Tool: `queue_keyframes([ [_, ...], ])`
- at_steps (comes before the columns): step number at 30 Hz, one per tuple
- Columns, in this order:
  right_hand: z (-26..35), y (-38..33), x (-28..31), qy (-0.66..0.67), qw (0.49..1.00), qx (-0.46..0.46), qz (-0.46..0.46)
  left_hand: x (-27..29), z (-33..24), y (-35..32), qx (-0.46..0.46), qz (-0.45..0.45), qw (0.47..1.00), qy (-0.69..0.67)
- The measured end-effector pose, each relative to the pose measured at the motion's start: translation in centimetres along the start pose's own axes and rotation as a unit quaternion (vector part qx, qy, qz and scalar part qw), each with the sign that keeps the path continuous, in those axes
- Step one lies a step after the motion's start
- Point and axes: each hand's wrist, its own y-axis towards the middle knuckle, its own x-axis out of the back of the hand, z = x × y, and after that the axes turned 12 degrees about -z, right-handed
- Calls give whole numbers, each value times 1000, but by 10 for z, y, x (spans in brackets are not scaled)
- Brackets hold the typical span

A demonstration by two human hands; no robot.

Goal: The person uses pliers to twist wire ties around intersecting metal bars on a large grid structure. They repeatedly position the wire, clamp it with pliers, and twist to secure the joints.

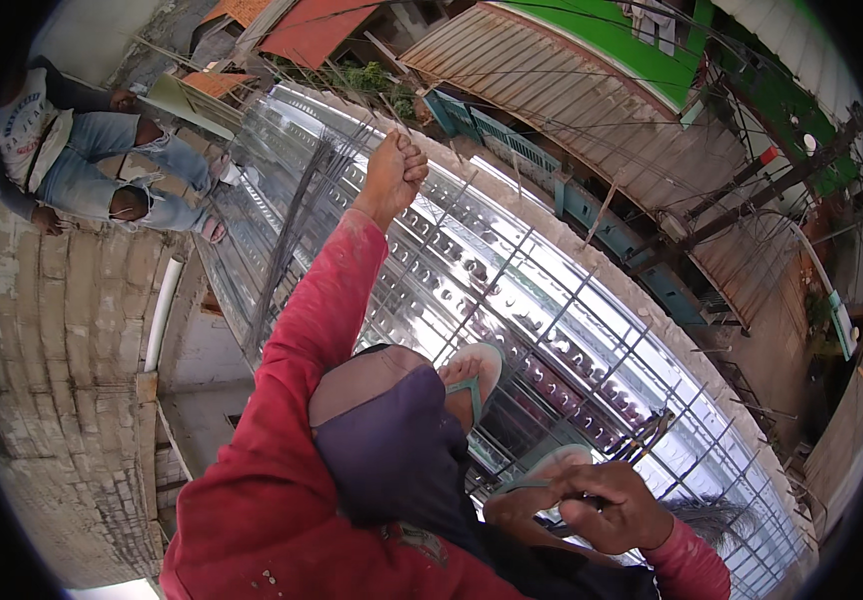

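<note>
My left hand [395,172] is raised in a closed fist at the far edge of the shiny metal decking [432,262]. Whatever it grips, if anything, is hidden by the fingers. Low on the right, my right hand [620,507] is curled beside my sandalled foot [552,468], with a small dark thing partly showing between thumb and fingers. A grid of thin steel bars [574,300] lies over the decking below both hands. Just past the right hand, a dark tool-like thing [649,432] rests on the grid, and a bristly bundle of thin wire [717,518] lies close by.
A person in torn jeans [102,160] sits at the upper left on a block wall [62,390]. Several loose dark bars [297,220] cross the decking. Beyond its rough concrete edge [642,310], there is a drop to roofs [542,100] and a lane. Overhead cables run at right.
</note>
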Motion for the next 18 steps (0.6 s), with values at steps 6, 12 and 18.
queue_keyframes([
  [6,-134,-36,138,-336,790,-111,-501,-76,28,-26,167,127,964,-161],
  [12,-47,-10,-25,-19,999,2,44,-21,-2,25,-87,6,996,12],
  [18,-68,-26,133,-107,817,-164,-542,-2,24,-2,60,-9,995,-83],
])
